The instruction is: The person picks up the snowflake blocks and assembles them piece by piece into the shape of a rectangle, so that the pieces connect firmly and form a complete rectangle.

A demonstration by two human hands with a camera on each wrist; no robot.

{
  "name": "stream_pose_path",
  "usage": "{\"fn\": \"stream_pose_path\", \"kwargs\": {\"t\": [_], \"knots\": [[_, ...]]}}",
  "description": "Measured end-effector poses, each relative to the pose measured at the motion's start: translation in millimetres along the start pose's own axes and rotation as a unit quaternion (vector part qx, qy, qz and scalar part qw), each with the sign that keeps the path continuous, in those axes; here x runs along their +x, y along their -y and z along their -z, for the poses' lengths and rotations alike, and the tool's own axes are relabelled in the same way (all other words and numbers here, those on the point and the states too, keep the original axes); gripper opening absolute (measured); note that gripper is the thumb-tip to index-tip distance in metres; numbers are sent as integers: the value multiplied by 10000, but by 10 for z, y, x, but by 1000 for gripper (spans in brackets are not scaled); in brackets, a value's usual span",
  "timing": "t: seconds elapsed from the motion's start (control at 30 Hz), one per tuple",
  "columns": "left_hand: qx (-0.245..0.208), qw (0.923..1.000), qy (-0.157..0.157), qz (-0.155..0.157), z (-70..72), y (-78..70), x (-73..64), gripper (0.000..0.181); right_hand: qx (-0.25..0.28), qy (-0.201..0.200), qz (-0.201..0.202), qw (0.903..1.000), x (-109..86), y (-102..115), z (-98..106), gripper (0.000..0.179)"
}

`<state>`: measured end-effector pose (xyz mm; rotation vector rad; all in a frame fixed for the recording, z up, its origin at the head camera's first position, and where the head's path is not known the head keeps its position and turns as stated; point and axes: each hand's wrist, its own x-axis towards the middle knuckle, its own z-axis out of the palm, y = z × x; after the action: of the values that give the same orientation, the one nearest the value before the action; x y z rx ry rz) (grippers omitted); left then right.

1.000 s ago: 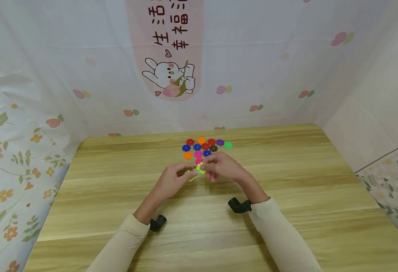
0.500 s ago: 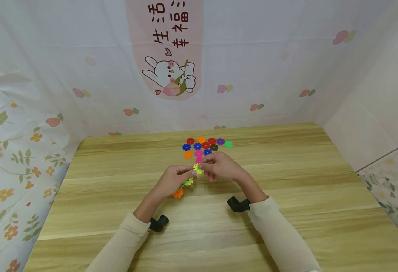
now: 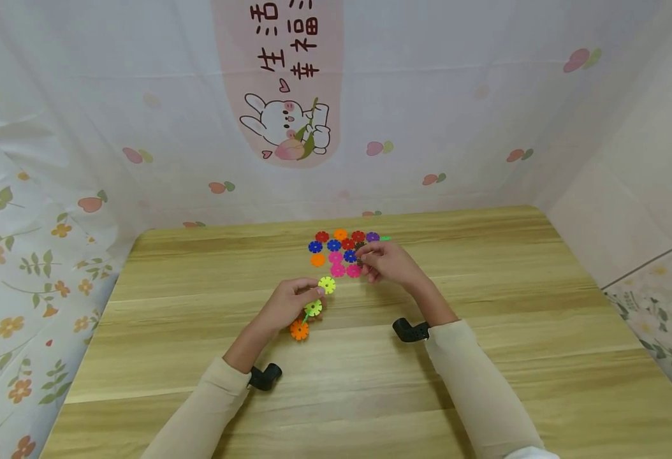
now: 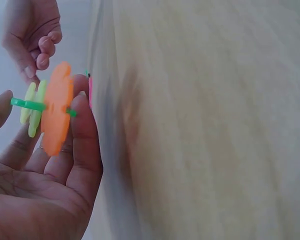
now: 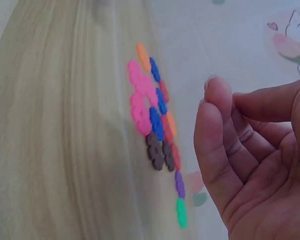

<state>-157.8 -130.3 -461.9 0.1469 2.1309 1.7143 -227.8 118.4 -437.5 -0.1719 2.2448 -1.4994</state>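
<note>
Notched plastic snowflake discs are joined in a chain, pinched by my left hand (image 3: 284,307). The chain has a yellow disc (image 3: 327,285) at its far end, a second yellow disc (image 3: 314,308), and an orange disc (image 3: 299,329) nearest me. A green disc (image 4: 32,105) shows edge-on, linking them in the left wrist view. Over the right side of the loose discs hovers my right hand (image 3: 394,263), with thumb and index fingertips close together and nothing seen between them. Pink discs (image 3: 338,270) and brown discs (image 5: 155,151) lie near it; in the head view it partly covers the brown ones.
More loose discs lie flat toward the table's back: red (image 3: 322,236), blue (image 3: 315,247), orange (image 3: 317,259), purple (image 3: 373,236) and green (image 5: 182,213). A printed cloth (image 3: 439,121) hangs behind the wooden table (image 3: 485,268).
My right hand has let go of the yellow disc and moved right and away from me, over the loose discs. My left hand keeps the chain, whose orange end has come into view.
</note>
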Motion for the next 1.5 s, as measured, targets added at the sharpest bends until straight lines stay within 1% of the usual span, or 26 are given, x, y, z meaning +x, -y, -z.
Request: {"fn": "stream_pose_path", "kwargs": {"t": [0.17, 0.27, 0.33, 0.5, 0.63, 0.8, 1.07, 1.3, 1.5], "knots": [[-131, 9997, 30, 201, 5, 26, 7, 30, -58, -189, -43, 9998, 35, -81, 18, 28], [-315, 9990, 81, 318, 1, 41, 12, 30, -101, -233, -103, 9996, 62, -125, 12, 25], [-350, 9987, 80, 365, 1, 49, 12, 30, -133, -240, -149, 9995, 86, -155, 7, 24], [-286, 9982, 65, 516, 2, 60, 15, 30, -298, -237, -204, 9991, 130, -217, -6, 24], [-287, 9975, 124, 640, 20, 73, 31, 31, -403, -159, -283, 9987, 140, -247, -21, 26], [-322, 9966, 297, 700, 59, 104, 59, 32, -479, -45, -356, 9982, 142, -267, -61, 30], [-430, 9949, 519, 751, 80, 128, 76, 32, -932, 101, -188, 9954, 195, -306, -151, 28], [-487, 9943, 513, 798, 82, 126, 80, 31, -1469, 9, -25, 9891, 207, -274, -206, 27], [-490, 9943, 547, 775, 94, 133, 82, 34, -1581, -56, -143, 9873, 210, -247, -233, 26]]}}
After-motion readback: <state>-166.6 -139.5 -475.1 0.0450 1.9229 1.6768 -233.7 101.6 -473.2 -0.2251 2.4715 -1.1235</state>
